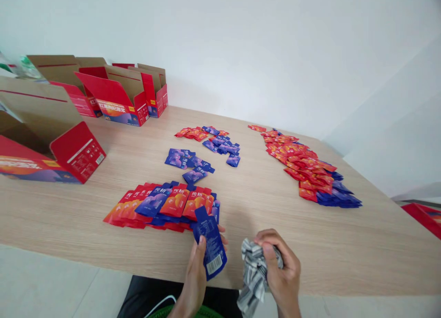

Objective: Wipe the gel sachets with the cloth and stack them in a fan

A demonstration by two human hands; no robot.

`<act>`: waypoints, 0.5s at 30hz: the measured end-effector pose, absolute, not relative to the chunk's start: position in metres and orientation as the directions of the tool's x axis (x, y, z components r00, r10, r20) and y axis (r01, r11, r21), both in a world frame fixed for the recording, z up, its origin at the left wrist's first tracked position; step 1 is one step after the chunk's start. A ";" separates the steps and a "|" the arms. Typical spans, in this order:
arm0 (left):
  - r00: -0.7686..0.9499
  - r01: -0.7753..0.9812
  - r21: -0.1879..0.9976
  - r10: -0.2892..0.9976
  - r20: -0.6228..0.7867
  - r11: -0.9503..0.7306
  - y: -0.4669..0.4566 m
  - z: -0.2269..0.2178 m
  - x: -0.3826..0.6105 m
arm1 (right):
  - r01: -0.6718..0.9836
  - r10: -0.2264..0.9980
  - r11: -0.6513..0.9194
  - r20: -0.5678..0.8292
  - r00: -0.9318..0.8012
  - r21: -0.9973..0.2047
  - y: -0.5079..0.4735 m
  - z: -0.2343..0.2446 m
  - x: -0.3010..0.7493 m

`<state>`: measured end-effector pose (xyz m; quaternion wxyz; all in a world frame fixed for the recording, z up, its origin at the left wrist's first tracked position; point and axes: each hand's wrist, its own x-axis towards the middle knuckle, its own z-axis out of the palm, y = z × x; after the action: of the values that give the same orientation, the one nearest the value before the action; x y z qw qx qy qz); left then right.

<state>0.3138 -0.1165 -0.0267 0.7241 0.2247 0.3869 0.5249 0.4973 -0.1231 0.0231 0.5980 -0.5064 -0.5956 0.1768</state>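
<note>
My left hand (pixel 197 274) grips a blue pouch (pixel 210 242) with its barcode side up, just above the table's near edge. My right hand (pixel 280 267) is closed around a crumpled grey-and-white striped cloth (pixel 253 272), right beside the pouch. Directly behind the held pouch lies a fanned row of red and blue pouches (pixel 161 205) on the wooden table (pixel 262 203).
More small blue pouches (pixel 189 161) and a mixed red and blue group (pixel 215 139) lie mid-table. A long heap of red and blue pouches (pixel 310 168) runs along the right. Open red cartons (pixel 119 95) stand at the back left, one large carton (pixel 44 139) at the left edge.
</note>
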 end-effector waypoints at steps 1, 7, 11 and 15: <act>0.149 -0.547 0.760 0.934 -0.325 0.352 -0.119 -0.029 0.316 | 0.401 0.757 0.448 0.578 0.305 -0.799 -0.123 0.024 0.490; 0.194 -0.363 0.847 0.921 -0.338 0.387 -0.132 -0.036 0.315 | 0.407 0.726 0.538 0.651 0.220 -0.738 -0.128 0.010 0.419; 0.196 -0.408 0.820 0.916 -0.350 0.400 -0.134 -0.042 0.308 | 0.377 0.761 0.524 0.619 0.197 -0.764 -0.130 -0.003 0.403; 0.161 -0.435 0.802 0.912 -0.377 0.409 -0.154 -0.059 0.320 | 0.397 0.754 0.494 0.608 0.249 -0.774 -0.122 -0.001 0.417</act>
<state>0.3199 -0.1540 -0.0586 0.7128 0.2694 0.4430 0.4722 0.4170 -0.1218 -0.0012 0.6258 -0.4825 -0.5960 0.1426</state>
